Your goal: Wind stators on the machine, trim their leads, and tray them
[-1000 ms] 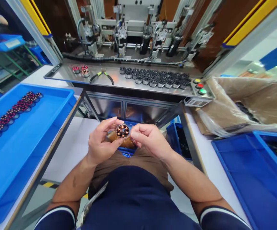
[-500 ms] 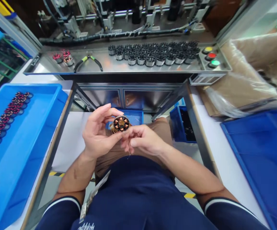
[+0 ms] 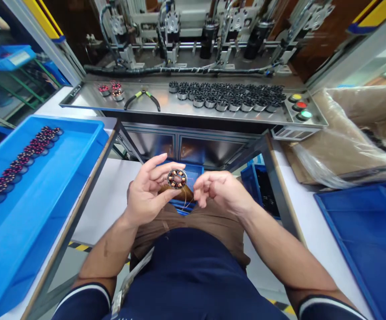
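A round motor stator point(image 3: 177, 178) with copper windings is pinched between the thumb and fingers of my left hand point(image 3: 148, 189), its face turned up towards me. Thin loose wires point(image 3: 186, 199) hang from its lower side. Just to the right, my right hand point(image 3: 220, 191) is apart from the stator. Its fingers are loosely bent and spread, with nothing visible in them. Both hands are above my lap, in front of the metal bench.
On the metal ledge point(image 3: 94, 101) lie green-and-black pliers point(image 3: 142, 98), several black stators point(image 3: 226, 95) and a few red-wired ones point(image 3: 117, 92). Push buttons point(image 3: 300, 106) sit at right. A blue tray point(image 3: 62, 178) of wound stators stands left; a plastic-lined box point(image 3: 326, 155) stands right.
My right hand was pinching close beside the stator, then under it; now it has moved right, away from it, with looser fingers. My left hand keeps hold of the stator. The camera view has shifted.
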Motion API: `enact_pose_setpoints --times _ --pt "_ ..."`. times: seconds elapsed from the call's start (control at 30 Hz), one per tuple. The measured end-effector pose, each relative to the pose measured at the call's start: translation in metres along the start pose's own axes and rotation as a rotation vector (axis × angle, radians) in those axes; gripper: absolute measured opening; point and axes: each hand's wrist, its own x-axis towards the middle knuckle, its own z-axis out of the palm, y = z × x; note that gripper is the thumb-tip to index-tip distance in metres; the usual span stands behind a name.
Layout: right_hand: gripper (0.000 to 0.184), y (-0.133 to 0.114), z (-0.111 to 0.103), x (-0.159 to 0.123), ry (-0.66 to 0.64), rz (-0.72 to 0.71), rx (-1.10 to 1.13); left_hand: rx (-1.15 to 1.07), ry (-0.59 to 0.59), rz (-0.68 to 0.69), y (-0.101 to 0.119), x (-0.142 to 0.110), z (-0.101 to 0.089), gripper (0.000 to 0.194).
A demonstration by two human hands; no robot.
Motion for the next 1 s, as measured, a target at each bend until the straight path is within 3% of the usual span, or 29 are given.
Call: enact_pose_setpoints --times 0.13,0.33,0.5,0.6,0.67,0.73,0.83,1.0 --pt "0.042 -0.02 0.012 -0.002 0.052 -0.029 -0.105 -0.027 -0.082 -0.042 0.002 -0.005 0.001 0.066" --pt "0.04 -0.012 0.026 -0.008 0.075 -0.058 -0.051 -0.056 -0.003 -0.017 -0.006 -0.004 0.013 0.08" --pt "0.036 0.0 0.01 -0.013 -0.016 -0.006 -0.072 -0.095 -0.019 -0.103 -0.007 -0.006 0.011 0.076" --pt "0.033 0.001 -0.01 -0.015 -0.159 0.132 -0.209 -0.04 -0.022 -0.099 -0.004 -0.006 0.006 0.075" --pt "0.031 -0.005 -0.022 -0.016 -0.167 0.178 -0.324 0.018 -0.023 -0.075 -0.002 -0.007 0.003 0.075" --pt "0.035 -0.014 -0.026 -0.017 -0.029 0.095 -0.38 0.074 -0.031 -0.03 0.0 -0.008 0.002 0.078" --pt "0.044 -0.027 -0.014 -0.019 0.17 -0.128 -0.394 0.136 -0.065 0.028 0.001 -0.009 0.004 0.083" --pt "0.042 -0.023 0.016 -0.016 0.145 -0.322 -0.451 0.121 -0.129 0.018 0.0 -0.01 0.007 0.081"
